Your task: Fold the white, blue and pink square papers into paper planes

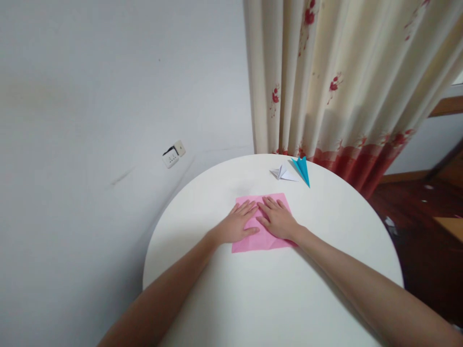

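round white table (217, 299) by a flowered curtain (325, 72); my left hand (235, 224) and right hand (278, 219) press flat, fingers slightly apart, on the pink paper (253, 241) mid-table, paper planes (294, 171) beyond.

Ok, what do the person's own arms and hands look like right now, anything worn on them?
Both forearms are bare as far as the picture shows, with no sleeves in view. The left hand and right hand wear no gloves. No rings, watch or bracelets are visible on the fingers or wrists. Nails look short and unpainted, though the detail is too small to be sure.
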{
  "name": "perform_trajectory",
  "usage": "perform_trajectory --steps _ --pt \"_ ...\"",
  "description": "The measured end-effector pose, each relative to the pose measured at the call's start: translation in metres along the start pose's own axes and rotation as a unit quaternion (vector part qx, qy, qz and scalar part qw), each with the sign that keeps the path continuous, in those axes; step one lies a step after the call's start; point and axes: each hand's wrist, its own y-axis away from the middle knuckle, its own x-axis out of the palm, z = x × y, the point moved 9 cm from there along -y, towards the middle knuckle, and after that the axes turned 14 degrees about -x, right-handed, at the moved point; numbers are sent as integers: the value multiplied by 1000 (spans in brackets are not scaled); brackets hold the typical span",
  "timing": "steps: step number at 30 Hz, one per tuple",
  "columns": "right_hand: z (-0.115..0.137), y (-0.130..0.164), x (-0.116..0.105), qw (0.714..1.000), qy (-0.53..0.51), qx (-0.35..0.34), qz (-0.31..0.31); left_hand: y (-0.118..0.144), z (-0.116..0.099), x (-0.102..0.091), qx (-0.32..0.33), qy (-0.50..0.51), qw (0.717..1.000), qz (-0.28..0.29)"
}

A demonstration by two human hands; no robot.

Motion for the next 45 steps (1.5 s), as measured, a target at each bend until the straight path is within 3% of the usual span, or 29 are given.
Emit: perform_trajectory --steps 9,23,32,35,38,41,43,45 --pt "1 1 3 999 -15 -29 33 -1 -2 2 0 -20 1000 -1" --pt "-5 10 -7 995 -49 -47 67 -5 8 -5 -1 30 1000 -2" --pt "-1 8 -27 999 -29 -40 13 -6 4 -22 16 123 991 -48" --pt "-3 10 -34 1000 -27 -9 7 -4 6 -29 19 162 985 -60" --pt "-12 13 -42 999 -20 31 10 -2 17 -38 -20 226 970 -82" --pt "-24 17 -61 997 -44 35 -46 1 36 -50 -98 326 933 -118" --pt "-34 19 -74 984 -129 30 -115 7 49 -63 -146 383 895 -173" --pt "-48 21 -81 948 -255 42 -185 14 58 -75 -175 416 861 -233"
